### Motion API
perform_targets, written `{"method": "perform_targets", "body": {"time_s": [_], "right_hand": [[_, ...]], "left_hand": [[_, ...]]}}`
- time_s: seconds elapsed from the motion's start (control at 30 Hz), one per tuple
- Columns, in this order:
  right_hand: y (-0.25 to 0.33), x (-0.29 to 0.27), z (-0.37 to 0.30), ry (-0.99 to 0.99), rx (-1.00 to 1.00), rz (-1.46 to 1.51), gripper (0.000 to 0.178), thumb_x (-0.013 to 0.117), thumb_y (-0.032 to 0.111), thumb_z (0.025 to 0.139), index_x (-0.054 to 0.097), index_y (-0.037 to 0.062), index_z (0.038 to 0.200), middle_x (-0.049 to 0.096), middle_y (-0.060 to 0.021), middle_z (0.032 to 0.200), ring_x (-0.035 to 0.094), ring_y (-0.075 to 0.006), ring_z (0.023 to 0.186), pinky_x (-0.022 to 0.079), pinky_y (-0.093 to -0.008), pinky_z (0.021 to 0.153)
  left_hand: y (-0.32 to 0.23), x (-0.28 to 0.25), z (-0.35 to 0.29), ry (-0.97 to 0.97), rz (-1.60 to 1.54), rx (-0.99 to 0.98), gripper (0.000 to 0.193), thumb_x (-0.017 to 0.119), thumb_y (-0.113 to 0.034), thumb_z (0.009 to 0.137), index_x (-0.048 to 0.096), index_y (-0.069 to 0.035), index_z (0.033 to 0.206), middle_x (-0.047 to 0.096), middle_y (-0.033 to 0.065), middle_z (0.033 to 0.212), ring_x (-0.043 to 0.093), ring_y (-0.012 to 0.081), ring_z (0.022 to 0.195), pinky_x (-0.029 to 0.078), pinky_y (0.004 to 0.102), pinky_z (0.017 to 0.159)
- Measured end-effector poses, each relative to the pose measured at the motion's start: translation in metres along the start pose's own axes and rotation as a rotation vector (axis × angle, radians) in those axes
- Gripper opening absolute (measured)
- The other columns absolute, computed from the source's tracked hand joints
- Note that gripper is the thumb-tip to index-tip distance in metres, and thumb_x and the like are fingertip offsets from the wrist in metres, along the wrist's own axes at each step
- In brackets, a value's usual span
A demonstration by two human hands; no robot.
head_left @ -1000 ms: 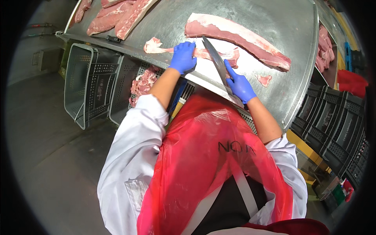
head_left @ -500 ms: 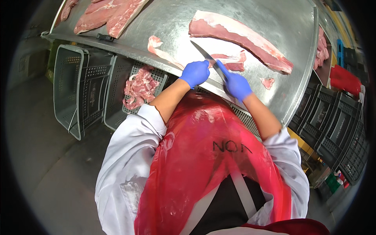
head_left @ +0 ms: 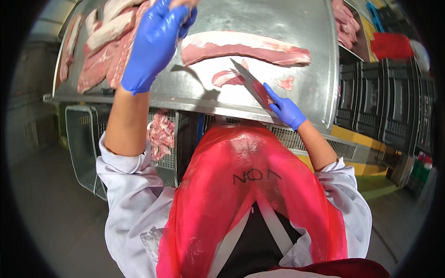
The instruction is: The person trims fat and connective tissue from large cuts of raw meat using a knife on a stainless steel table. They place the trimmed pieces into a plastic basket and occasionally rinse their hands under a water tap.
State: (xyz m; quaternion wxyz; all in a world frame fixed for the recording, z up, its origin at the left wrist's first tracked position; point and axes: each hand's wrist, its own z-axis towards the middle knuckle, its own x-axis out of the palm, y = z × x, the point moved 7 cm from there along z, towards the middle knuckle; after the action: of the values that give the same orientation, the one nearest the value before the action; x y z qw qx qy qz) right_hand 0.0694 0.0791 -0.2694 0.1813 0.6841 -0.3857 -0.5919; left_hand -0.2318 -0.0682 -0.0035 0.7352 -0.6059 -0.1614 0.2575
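Observation:
My left hand (head_left: 155, 44), in a blue glove, is raised high over the far left of the steel table (head_left: 169, 98). Its fingers are closed on a pale pink meat scrap (head_left: 184, 3), partly cut off by the picture's upper edge. With my right hand (head_left: 288, 111), also gloved in blue, I grip a knife (head_left: 252, 85) low over the table, blade pointing away and left. A long strip of meat (head_left: 245, 48) with a fat layer lies beyond the blade. By the blade is a small flat meat piece (head_left: 227, 78); a little scrap (head_left: 286, 83) sits to its right.
Several large meat cuts (head_left: 99, 65) are heaped at the table's left. Below the near edge stand grey crates (head_left: 83, 143), one with meat trimmings (head_left: 161, 136). Dark stacked crates (head_left: 384, 102), a red cloth-like item (head_left: 391, 45) and more meat (head_left: 345, 23) are at right.
My left hand has gone from beside the knife up to the far left, holding a scrap. The pale strip near the table's front edge is gone. The view has shifted.

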Motion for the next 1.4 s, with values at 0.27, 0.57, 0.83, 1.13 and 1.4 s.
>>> {"method": "perform_targets", "body": {"time_s": [0.27, 0.57, 0.83, 1.13, 1.4], "right_hand": [[-0.088, -0.040, -0.156, -0.316, 0.344, 0.185, 0.074, 0.055, 0.014, 0.098, 0.020, 0.0267, 0.162, 0.068, -0.0258, 0.120, 0.067, -0.0441, 0.106, 0.053, -0.0463, 0.091], [-0.147, -0.031, -0.285, -0.643, 0.675, 0.671, 0.076, 0.054, 0.006, 0.099, 0.021, 0.0306, 0.163, 0.062, -0.0064, 0.085, 0.054, -0.0108, 0.061, 0.048, -0.0274, 0.054], [-0.165, -0.056, -0.294, -0.706, 0.719, 0.647, 0.079, 0.051, 0.002, 0.099, 0.017, 0.0315, 0.164, 0.055, -0.0010, 0.076, 0.044, -0.0067, 0.055, 0.043, -0.0240, 0.048], [-0.130, -0.065, -0.086, -0.643, 0.408, 0.842, 0.081, 0.052, 0.002, 0.099, 0.014, 0.0281, 0.165, 0.065, -0.0104, 0.111, 0.055, -0.0073, 0.066, 0.047, -0.0229, 0.051], [-0.147, -0.161, 0.031, -0.600, 0.313, 0.541, 0.076, 0.059, 0.012, 0.099, 0.020, 0.0199, 0.164, 0.062, -0.0092, 0.129, 0.059, -0.0104, 0.087, 0.054, -0.0265, 0.078]], "left_hand": [[-0.127, 0.285, 0.111, 0.364, -0.142, 0.234, 0.023, 0.054, -0.023, 0.099, 0.061, -0.001, 0.103, 0.053, 0.0029, 0.078, 0.049, 0.0129, 0.064, 0.045, 0.0284, 0.060], [0.177, 0.427, 0.040, 0.703, 0.797, -0.024, 0.053, 0.055, -0.047, 0.098, 0.055, -0.013, 0.139, 0.056, 0.0209, 0.138, 0.050, 0.0372, 0.132, 0.030, 0.0629, 0.112], [0.286, 0.102, -0.081, 0.116, 1.227, 0.151, 0.016, 0.065, -0.020, 0.084, 0.070, -0.009, 0.094, 0.064, 0.0170, 0.095, 0.060, 0.0389, 0.095, 0.050, 0.0507, 0.081], [0.291, -0.186, -0.200, -0.094, 1.477, -0.361, 0.025, 0.065, -0.015, 0.082, 0.064, -0.002, 0.103, 0.064, 0.0221, 0.099, 0.061, 0.0432, 0.096, 0.050, 0.0511, 0.085], [0.235, -0.188, -0.236, -0.141, 1.669, -0.251, 0.032, 0.070, -0.019, 0.081, 0.066, -0.001, 0.107, 0.066, 0.0209, 0.104, 0.063, 0.0415, 0.098, 0.051, 0.0514, 0.087]]}}
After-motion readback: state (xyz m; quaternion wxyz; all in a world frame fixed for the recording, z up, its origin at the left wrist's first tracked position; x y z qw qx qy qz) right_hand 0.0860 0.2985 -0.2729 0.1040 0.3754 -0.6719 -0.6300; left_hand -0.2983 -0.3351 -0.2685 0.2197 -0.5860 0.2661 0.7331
